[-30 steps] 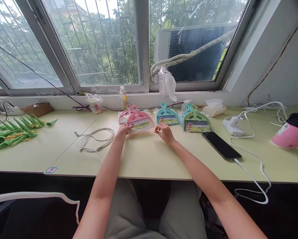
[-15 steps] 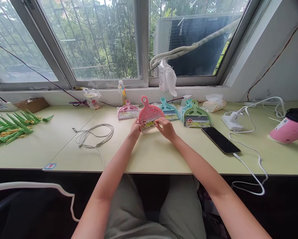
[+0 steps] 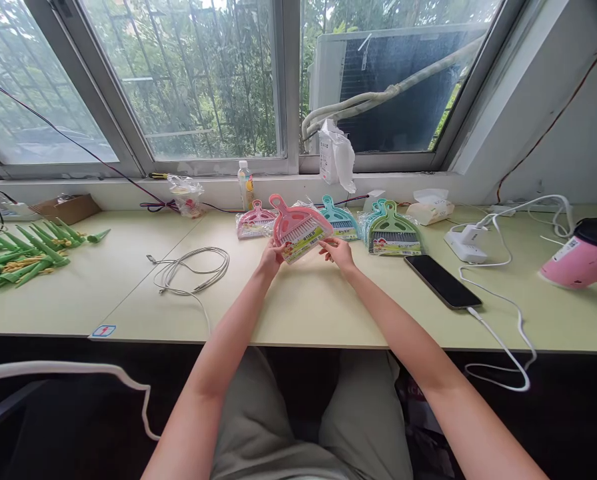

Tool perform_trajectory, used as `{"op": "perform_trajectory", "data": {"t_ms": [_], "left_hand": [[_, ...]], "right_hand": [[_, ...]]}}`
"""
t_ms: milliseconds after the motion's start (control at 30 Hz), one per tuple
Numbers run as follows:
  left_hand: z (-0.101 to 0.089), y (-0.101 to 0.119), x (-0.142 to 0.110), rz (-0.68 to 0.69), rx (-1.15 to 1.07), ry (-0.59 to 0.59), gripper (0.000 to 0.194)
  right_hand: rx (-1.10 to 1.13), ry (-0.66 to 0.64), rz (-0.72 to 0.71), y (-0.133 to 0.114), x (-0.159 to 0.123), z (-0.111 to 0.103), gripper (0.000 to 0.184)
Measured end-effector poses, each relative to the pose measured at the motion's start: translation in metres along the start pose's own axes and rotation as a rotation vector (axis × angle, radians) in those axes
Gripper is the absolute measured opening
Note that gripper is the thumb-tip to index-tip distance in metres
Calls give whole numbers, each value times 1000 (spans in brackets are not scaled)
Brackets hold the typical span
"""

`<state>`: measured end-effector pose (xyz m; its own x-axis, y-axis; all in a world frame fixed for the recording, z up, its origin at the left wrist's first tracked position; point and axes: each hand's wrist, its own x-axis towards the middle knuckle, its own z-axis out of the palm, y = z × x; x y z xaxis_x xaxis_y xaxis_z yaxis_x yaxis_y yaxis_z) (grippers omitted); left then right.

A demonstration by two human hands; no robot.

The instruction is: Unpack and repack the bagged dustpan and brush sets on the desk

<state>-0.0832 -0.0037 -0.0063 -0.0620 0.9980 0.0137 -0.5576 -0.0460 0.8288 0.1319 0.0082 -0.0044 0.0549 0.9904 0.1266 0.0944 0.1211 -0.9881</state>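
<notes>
Our left hand (image 3: 272,255) clamps the clear-wrapped, fan-shaped pink plastic dustpan (image 3: 298,217), bristled brush (image 3: 295,235) inside, over the pale yellow desk (image 3: 308,307); our right hand (image 3: 337,253) is at the dustpan's right corner, grip unclear

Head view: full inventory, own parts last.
Held dustpan: 1, pink, centre
Other dustpan: 1+, pink, behind
Blue dustpans: 2+, blue, back
Green dustpan: 1+, green, back
Phone: 1, black, right
Charger, cable: 1+ each, white, right
Coiled cable: 1, grey, left
Bottle: 1, clear, back
Tissue packs: 2, white, back
Cup: 1, pink, right
Pile: 1, green, left
Box: 1, brown, left
Table: 1, yellowish, across
Window: 1, grey-framed, back
Legs: 2, grey-clad, bottom
Left hand: 1, bare, on held dustpan
Right hand: 1, bare, beside it
</notes>
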Motion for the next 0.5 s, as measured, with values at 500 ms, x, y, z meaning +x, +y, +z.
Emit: {"op": "perform_trajectory", "data": {"t_ms": [500], "left_hand": [[7, 5, -9, 34, 123, -127, 40]], "right_hand": [[176, 177, -71, -3, 9, -6, 47]]}}
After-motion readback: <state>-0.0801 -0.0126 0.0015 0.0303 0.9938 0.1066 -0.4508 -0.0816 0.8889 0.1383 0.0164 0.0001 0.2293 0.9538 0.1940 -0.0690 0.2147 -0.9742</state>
